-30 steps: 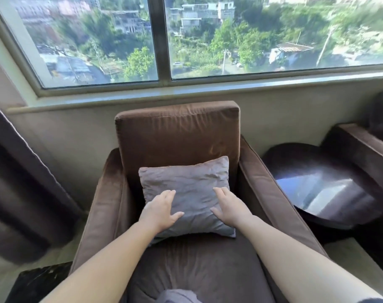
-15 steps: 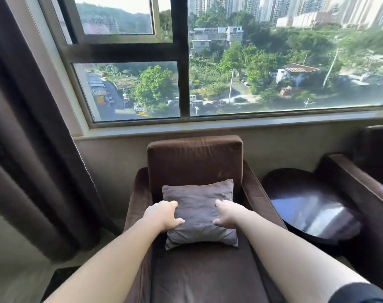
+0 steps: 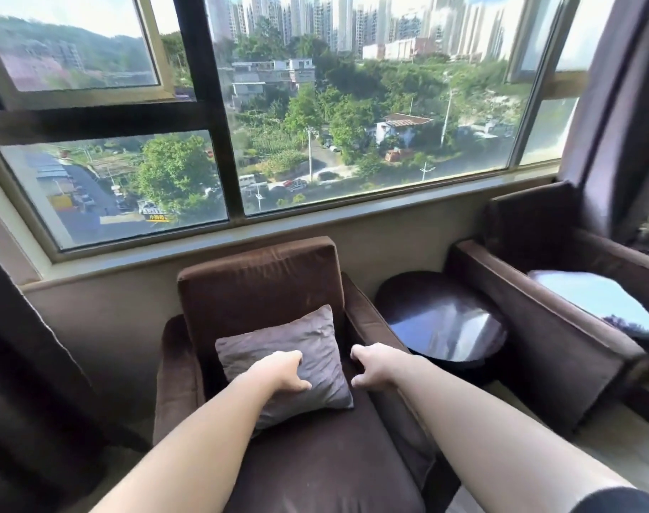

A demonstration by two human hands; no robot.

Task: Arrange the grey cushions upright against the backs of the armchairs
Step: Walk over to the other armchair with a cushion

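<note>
A grey cushion [image 3: 315, 342] stands upright on the seat of a brown armchair [image 3: 260, 279], leaning against its back and tilted slightly. My left hand [image 3: 284, 372] is over the cushion's lower middle with the fingers bent, gripping nothing. My right hand [image 3: 371, 366] is just off the cushion's right edge, above the chair's right arm, loosely curled and holding nothing. A second brown armchair [image 3: 537, 327] stands at the right. On its seat lies a pale, sunlit, blurred shape [image 3: 589, 301] that I cannot identify.
A round dark side table [image 3: 441, 320] sits between the two armchairs. A wide window [image 3: 352, 142] runs behind them above a low wall. Dark curtains hang at the far left [image 3: 19, 364] and the upper right [image 3: 619, 105].
My view has pulled back and swung right, bringing the second armchair into sight. My right hand has come off the cushion to its right side. The cushion stays against the chair back.
</note>
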